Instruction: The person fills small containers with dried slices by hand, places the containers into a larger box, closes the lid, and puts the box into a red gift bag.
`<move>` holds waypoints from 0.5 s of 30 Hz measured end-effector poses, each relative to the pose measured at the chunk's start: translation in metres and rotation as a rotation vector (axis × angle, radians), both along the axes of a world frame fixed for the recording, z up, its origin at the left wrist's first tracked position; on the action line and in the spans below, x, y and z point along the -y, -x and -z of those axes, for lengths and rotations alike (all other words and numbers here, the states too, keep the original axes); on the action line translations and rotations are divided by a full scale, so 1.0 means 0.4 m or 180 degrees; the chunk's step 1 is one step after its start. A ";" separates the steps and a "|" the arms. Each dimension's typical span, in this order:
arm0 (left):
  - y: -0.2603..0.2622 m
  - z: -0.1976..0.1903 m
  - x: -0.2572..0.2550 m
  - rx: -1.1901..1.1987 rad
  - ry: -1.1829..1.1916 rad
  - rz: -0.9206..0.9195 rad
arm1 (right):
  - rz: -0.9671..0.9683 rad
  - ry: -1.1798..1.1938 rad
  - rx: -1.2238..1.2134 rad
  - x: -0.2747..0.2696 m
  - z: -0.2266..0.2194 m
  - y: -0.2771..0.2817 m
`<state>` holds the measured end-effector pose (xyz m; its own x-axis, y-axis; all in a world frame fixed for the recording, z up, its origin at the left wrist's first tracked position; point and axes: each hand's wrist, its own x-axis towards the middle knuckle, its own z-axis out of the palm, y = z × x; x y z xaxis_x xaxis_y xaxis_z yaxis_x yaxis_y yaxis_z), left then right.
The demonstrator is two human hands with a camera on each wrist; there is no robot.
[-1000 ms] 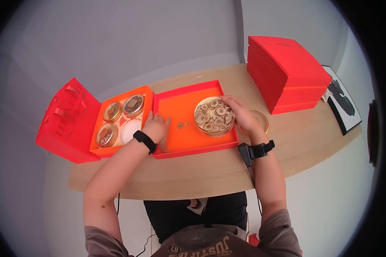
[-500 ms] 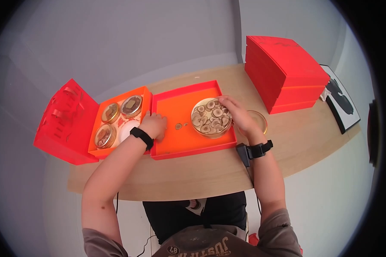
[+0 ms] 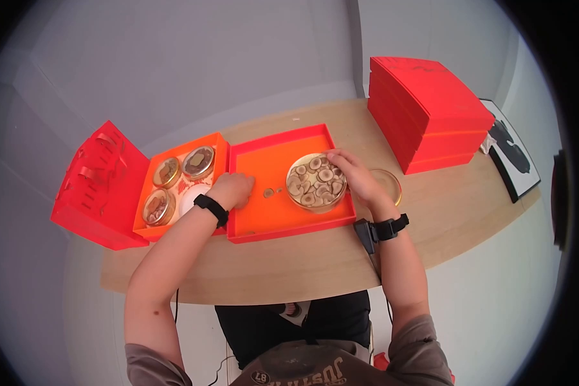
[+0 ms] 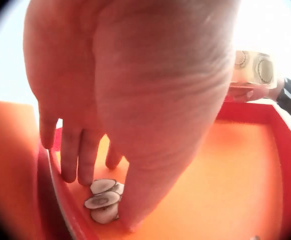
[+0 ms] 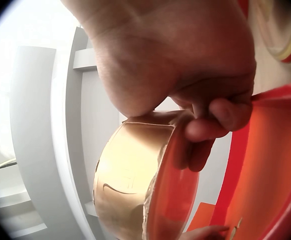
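My right hand (image 3: 357, 175) grips the rim of a round clear jar (image 5: 130, 170) with a gold label, holding it tilted above the right side of a red tray with an orange floor (image 3: 270, 222). Pale round slices with brown edges (image 3: 315, 180) show inside the jar. My left hand (image 3: 233, 190) reaches down at the tray's left side. In the left wrist view its fingers point down, and a small pile of slices (image 4: 103, 200) lies between them and the thumb. Two loose slices (image 3: 268, 193) lie mid-tray.
Left of the tray stands an orange box (image 3: 222, 151) with several jars, one a gold-rimmed jar (image 3: 197, 161), and a white round surface (image 3: 192, 196). Beside it is a red panel (image 3: 96, 186). A round lid (image 3: 399, 193), stacked red boxes (image 3: 424, 116) and a framed picture (image 3: 518, 154) are right.
My left hand has drawn its fingers in over the tray's left side; they were more spread before. The jar in my right hand has shifted slightly left.
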<state>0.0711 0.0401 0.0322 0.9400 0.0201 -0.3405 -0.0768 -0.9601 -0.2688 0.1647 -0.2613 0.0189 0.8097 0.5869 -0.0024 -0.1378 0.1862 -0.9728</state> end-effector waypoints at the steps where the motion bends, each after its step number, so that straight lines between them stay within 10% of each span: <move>1: 0.003 -0.003 -0.003 -0.0031 0.0050 0.0011 | 0.0016 0.0013 0.0030 -0.001 0.003 -0.001; 15: -0.015 0.016 -0.002 0.0098 -0.0143 0.0060 | -0.0186 0.0199 0.0131 0.003 0.013 -0.014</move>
<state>0.0771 0.0410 0.0258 0.9504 0.0170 -0.3107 -0.0858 -0.9455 -0.3141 0.1703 -0.2624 0.0137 0.7742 0.6329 -0.0080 -0.1065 0.1178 -0.9873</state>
